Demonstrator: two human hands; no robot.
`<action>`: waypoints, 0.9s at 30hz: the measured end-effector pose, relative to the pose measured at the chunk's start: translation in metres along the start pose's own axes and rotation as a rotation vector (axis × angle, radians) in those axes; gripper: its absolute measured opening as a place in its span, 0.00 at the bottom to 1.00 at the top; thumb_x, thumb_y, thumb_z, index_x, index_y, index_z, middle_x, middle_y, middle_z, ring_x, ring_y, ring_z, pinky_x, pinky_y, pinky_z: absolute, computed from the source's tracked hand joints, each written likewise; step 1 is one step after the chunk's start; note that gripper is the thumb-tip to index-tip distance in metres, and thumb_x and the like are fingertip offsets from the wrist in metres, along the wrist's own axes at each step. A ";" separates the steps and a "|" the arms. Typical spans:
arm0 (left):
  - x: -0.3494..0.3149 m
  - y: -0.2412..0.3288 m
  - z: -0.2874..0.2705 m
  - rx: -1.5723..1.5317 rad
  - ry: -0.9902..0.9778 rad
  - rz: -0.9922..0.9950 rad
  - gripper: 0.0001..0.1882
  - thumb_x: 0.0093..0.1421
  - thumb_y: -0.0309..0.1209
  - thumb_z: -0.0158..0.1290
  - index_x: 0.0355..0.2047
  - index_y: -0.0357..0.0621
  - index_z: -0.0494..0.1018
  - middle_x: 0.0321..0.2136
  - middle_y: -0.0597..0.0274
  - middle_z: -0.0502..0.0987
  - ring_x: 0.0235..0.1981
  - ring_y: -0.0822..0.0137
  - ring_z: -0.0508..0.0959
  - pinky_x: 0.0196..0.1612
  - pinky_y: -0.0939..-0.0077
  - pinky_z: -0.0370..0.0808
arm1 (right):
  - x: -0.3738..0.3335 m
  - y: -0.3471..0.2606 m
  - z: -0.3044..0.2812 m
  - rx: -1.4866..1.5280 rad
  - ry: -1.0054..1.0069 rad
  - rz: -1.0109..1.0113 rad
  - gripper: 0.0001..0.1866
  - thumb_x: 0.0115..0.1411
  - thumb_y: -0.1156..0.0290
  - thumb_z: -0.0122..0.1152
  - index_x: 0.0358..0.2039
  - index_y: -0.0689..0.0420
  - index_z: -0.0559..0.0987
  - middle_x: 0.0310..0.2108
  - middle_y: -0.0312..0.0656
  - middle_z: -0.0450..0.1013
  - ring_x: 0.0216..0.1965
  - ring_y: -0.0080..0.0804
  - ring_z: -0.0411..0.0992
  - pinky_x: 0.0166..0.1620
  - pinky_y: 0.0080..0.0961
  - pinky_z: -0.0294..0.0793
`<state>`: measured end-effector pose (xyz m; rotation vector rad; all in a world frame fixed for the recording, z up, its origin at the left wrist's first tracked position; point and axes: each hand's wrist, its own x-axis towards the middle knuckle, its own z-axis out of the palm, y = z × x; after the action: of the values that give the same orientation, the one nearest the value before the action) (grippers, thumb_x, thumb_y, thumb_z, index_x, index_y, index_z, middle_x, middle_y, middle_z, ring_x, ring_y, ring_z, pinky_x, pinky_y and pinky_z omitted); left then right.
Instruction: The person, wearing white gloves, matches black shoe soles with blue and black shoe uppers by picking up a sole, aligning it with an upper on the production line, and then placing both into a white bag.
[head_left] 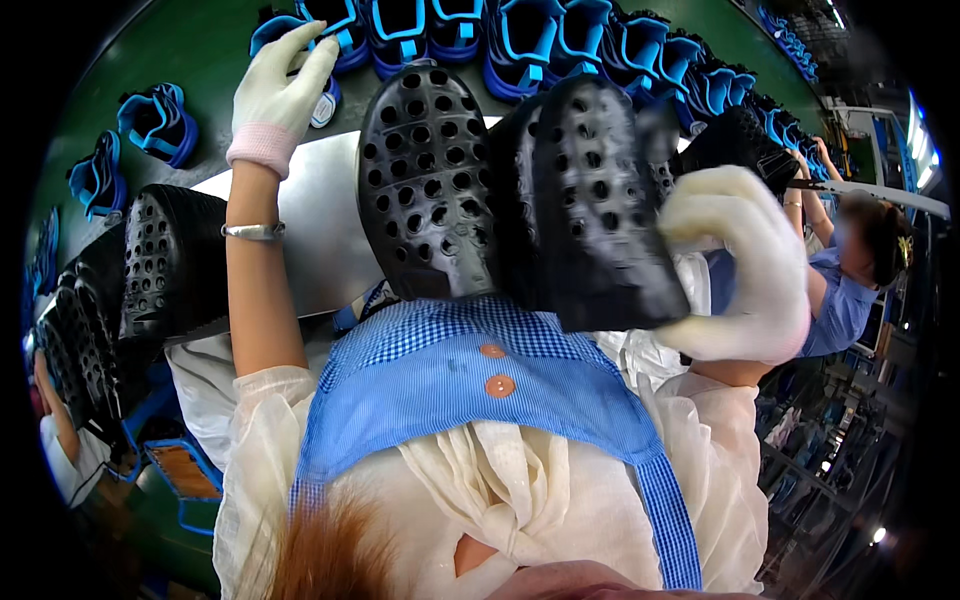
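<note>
Black foot-shaped forms full of round holes stand before me. My right hand (745,265), in a white knit glove, curls around the edge of one black form (600,190), which is blurred by motion. To its left, another black form (428,170) stands upright with its holed face toward me. My left hand (285,90), gloved in white with a pink cuff, reaches to the far side, its fingers apart beside a black and blue shoe (270,35). Whether the fingertips touch that shoe I cannot tell.
Rows of black and blue shoes (525,45) line the green surface (215,40) beyond the forms. A bare metal plate (320,215) lies under my left forearm. More black forms (165,265) stand at left. A co-worker (850,270) is at the right.
</note>
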<state>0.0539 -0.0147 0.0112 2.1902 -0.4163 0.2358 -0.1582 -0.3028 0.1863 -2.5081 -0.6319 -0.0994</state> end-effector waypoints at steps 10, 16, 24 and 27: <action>-0.028 0.087 -0.041 -1.502 -0.278 0.010 0.36 0.67 0.54 0.39 0.61 0.33 0.58 0.55 0.45 0.67 0.54 0.58 0.71 0.54 0.65 0.72 | 0.129 -0.015 0.014 -0.008 -0.075 -0.249 0.26 0.43 0.76 0.63 0.46 0.67 0.73 0.43 0.46 0.71 0.44 0.32 0.72 0.50 0.26 0.70; -0.028 0.039 -0.020 -1.605 -0.089 -0.226 0.27 0.65 0.49 0.46 0.53 0.38 0.66 0.47 0.54 0.74 0.47 0.64 0.76 0.53 0.69 0.74 | 0.191 0.001 0.069 0.201 -0.208 -0.096 0.23 0.51 0.63 0.66 0.43 0.65 0.77 0.33 0.46 0.77 0.34 0.31 0.77 0.41 0.25 0.76; -0.030 0.000 0.004 -1.628 0.265 -0.377 0.13 0.59 0.29 0.58 0.44 0.43 0.71 0.35 0.68 0.75 0.37 0.74 0.76 0.44 0.74 0.75 | 0.234 0.014 0.121 -0.287 -0.462 0.006 0.27 0.50 0.48 0.63 0.25 0.65 0.76 0.19 0.51 0.73 0.24 0.46 0.75 0.32 0.34 0.75; -0.026 -0.005 0.003 -1.639 0.321 -0.377 0.14 0.59 0.28 0.58 0.44 0.42 0.69 0.37 0.67 0.75 0.39 0.72 0.75 0.45 0.74 0.75 | 0.241 0.023 0.136 -0.277 -0.377 -0.068 0.26 0.49 0.49 0.63 0.24 0.65 0.75 0.18 0.51 0.72 0.23 0.47 0.74 0.31 0.36 0.75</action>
<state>0.0323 -0.0085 -0.0023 0.5600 0.0602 -0.0129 0.0575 -0.1477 0.1076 -2.7984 -0.9077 0.2880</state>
